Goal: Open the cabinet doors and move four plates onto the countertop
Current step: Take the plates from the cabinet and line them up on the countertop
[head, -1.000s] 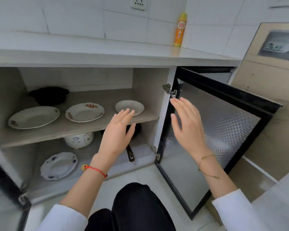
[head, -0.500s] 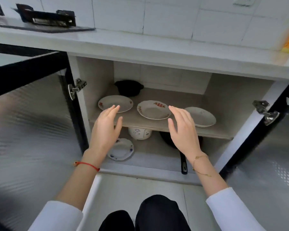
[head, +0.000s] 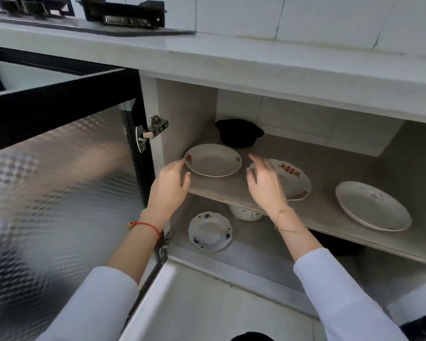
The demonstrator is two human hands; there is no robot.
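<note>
The cabinet stands open, its left door point(head: 59, 193) swung out toward me. Three white plates lie on the upper shelf point(head: 231, 190): a left plate point(head: 213, 159) with small red flowers, a middle plate point(head: 293, 178) with red and orange patterns, and a right plate point(head: 371, 205) with faint purple marks. A fourth plate point(head: 209, 231) with blue flowers rests on the cabinet floor. My left hand point(head: 170, 188) is open, its fingertips at the left plate's near-left rim. Open too, my right hand point(head: 265, 183) hovers over the near-left part of the middle plate, partly hiding it.
A black pot point(head: 239, 132) sits at the back of the upper shelf. A white patterned bowl point(head: 245, 214) stands under the shelf edge. The white countertop point(head: 256, 60) runs above, with a gas stove point(head: 89, 16) at its left. A door hinge point(head: 150, 132) juts beside the opening.
The view has swung left and closer to the shelf. Both hands have reached forward from in front of the cabinet to the left and middle plates.
</note>
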